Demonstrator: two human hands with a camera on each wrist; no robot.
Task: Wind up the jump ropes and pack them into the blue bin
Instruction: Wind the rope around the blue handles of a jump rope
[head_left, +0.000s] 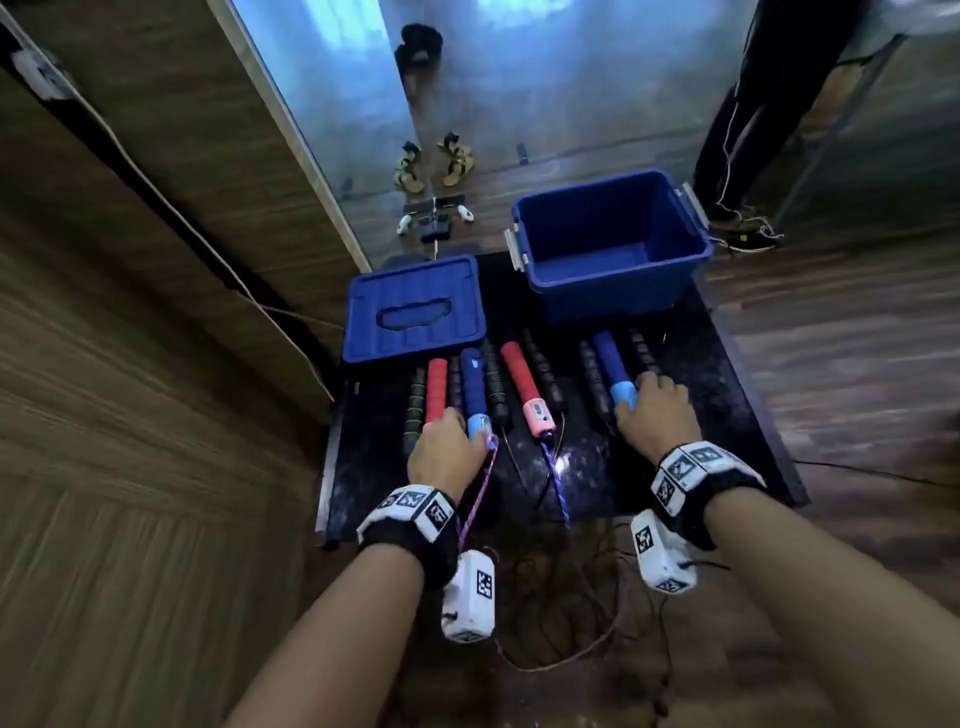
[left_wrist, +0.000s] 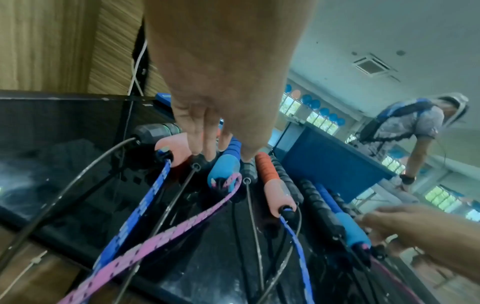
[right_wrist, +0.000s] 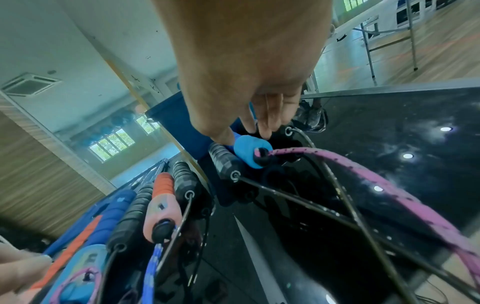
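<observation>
An open blue bin (head_left: 618, 299) stands at the back right of a black table (head_left: 727, 405). Several jump rope handles lie side by side in front of it. My left hand (head_left: 452, 439) reaches down onto them, its fingers and thumb either side of the left blue handle (left_wrist: 228, 156), pinching its light-blue end. My right hand (head_left: 657, 410) pinches the light-blue end (right_wrist: 250, 150) of the right blue handle (head_left: 609, 358) the same way. A pink rope (left_wrist: 182, 222) runs from both blue handles off the table's near edge. Both handles still lie on the table.
The bin's blue lid (head_left: 415, 306) lies at the back left. Two red handles (head_left: 522, 376) with a blue rope (head_left: 557, 486) and several black handles (head_left: 493, 379) lie between my hands. Loose ropes (head_left: 561, 597) hang to the floor. Sandals (head_left: 434, 166) and a standing person (head_left: 748, 104) are beyond the table.
</observation>
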